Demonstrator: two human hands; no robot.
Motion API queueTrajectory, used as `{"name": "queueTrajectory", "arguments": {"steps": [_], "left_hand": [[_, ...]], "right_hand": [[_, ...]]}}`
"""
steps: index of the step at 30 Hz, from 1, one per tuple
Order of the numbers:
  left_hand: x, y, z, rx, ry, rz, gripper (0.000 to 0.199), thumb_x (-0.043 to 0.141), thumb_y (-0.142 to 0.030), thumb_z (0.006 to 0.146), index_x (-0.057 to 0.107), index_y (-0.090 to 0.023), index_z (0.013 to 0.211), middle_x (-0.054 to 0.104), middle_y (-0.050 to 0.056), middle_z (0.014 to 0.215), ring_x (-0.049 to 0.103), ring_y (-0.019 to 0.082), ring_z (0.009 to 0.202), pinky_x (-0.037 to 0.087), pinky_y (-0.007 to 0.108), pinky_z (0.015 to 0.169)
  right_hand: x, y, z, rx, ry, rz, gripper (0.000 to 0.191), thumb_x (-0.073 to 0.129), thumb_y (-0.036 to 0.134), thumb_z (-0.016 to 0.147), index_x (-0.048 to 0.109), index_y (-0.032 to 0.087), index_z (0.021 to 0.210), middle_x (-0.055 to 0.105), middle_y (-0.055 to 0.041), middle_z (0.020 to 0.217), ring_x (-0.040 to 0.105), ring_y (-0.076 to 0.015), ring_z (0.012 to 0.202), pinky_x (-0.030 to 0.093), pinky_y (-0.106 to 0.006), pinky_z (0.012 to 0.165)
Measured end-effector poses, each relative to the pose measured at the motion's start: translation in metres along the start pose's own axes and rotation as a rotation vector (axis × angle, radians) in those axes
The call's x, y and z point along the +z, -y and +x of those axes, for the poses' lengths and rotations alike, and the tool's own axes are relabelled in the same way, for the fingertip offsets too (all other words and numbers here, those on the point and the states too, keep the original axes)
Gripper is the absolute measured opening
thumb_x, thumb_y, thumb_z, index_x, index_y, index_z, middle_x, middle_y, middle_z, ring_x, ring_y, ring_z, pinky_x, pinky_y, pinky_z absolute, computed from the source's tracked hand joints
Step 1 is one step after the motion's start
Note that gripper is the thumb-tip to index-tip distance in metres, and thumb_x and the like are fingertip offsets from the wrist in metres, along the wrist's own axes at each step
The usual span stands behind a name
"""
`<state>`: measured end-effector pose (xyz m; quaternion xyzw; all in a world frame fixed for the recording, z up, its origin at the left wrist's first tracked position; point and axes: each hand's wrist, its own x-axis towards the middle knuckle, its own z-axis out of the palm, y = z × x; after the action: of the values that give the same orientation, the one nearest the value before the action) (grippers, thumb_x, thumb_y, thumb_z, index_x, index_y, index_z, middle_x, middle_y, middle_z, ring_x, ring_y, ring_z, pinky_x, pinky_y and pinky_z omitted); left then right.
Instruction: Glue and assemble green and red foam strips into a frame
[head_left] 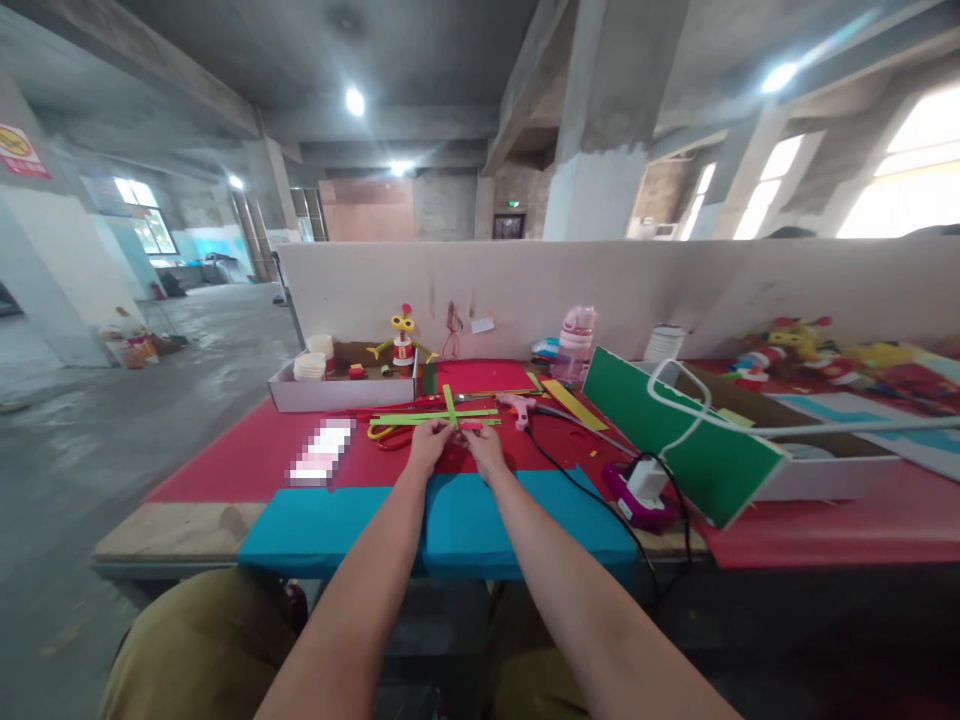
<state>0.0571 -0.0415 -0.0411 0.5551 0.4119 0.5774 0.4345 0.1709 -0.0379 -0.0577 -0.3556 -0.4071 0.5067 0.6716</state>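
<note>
Close together over the middle of the table are my two hands, fingers closed. My left hand [430,444] pinches a light green strip [450,402] that points away from me, its lower end hidden by my fingers. My right hand [486,446] grips a small red piece [471,426], mostly covered, so its kind does not show. Just beyond, more light green strips [405,419] lie crosswise on the red table cover. A yellow looped piece [381,433] rests left of my left hand. The pink glue gun [519,408] lies to the right of my right hand.
Blue cloth [337,520] covers the near edge. At left lie a blurred-out rectangle [322,452] and a box [345,392] with a yellow bug-like figure [403,345]. Rightward are a yellow strip [574,404], pink bottle [576,345], green board [675,430], and purple power strip [634,505] with cords.
</note>
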Motion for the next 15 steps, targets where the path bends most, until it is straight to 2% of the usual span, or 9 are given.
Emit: {"name": "queueTrajectory", "arguments": {"steps": [6,15], "left_hand": [[-0.0008,0.0036,0.0019,-0.002,0.0,0.009,0.024,0.07,-0.038,0.063,0.065,-0.015,0.065,0.06,0.0,0.054,0.048,0.01,0.047,0.037,0.022,0.048],[-0.0019,0.0072,0.0007,0.037,-0.021,0.03,0.017,0.07,-0.029,0.06,0.065,-0.015,0.067,0.062,-0.001,0.057,0.052,0.011,0.051,0.043,0.022,0.052]], "right_hand": [[-0.0003,0.0058,-0.0053,-0.012,0.037,-0.058,0.036,0.076,0.048,0.055,0.064,0.019,0.073,0.063,0.0022,0.062,0.059,-0.0147,0.061,0.053,-0.032,0.068],[0.0017,0.0094,-0.0081,0.007,0.064,-0.043,0.032,0.077,0.041,0.056,0.068,0.018,0.076,0.07,-0.0009,0.071,0.064,-0.0172,0.065,0.054,-0.034,0.072]]}}
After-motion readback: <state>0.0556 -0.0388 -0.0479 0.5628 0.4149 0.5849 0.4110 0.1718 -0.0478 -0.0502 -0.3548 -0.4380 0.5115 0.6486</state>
